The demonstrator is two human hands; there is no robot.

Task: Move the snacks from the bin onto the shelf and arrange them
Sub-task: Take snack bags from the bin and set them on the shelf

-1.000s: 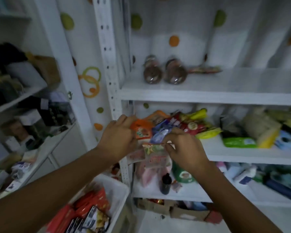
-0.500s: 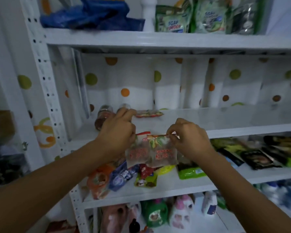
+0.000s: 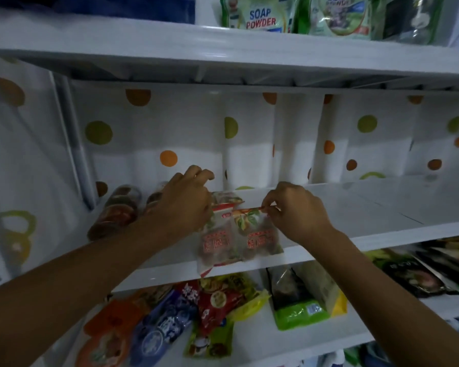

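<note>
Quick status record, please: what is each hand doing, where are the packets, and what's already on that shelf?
left hand: holds the snack packets by the top left corner
right hand: pinches their top right corner
packets: two, clear with red labels, over the middle shelf front edge
already there: two jars on their sides, far left; another packet behind the hands
shelf below: mixed snack bags
placed: not yet

Two clear snack packets [image 3: 239,239], side by side, red lettering, brown contents; held upright by top edge at front of white shelf [image 3: 382,207], lower ends hanging past its lip.
</note>
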